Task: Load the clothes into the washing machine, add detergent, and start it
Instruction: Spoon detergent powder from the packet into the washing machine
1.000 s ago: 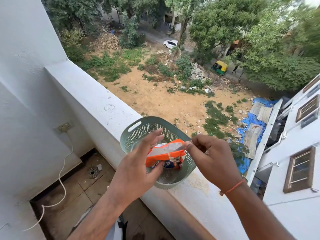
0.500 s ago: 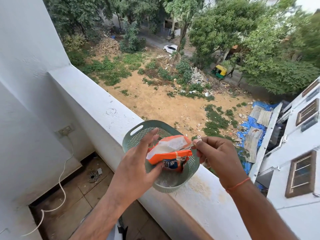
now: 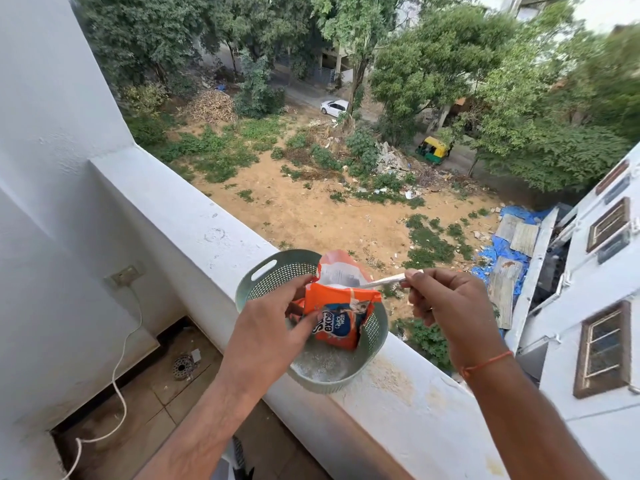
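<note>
An orange detergent packet (image 3: 341, 311) stands upright inside a green perforated plastic basket (image 3: 277, 271) that rests on the white balcony ledge (image 3: 194, 216). My left hand (image 3: 273, 323) grips the packet's left side, thumb on its front. The packet's top is open and white powder shows inside. My right hand (image 3: 446, 303) pinches the handle of a white spoon (image 3: 384, 281), whose other end reaches into the packet's mouth. No washing machine or clothes are clearly in view.
The ledge drops off to open ground far below on the far side. On the left, a white wall carries a socket (image 3: 124, 274) with a white cable (image 3: 119, 368) trailing to the tiled floor, where a round drain (image 3: 183, 367) sits.
The packet has been turned upright and its mouth opened wider. My right hand has shifted right and now holds the spoon with its end inside the packet.
</note>
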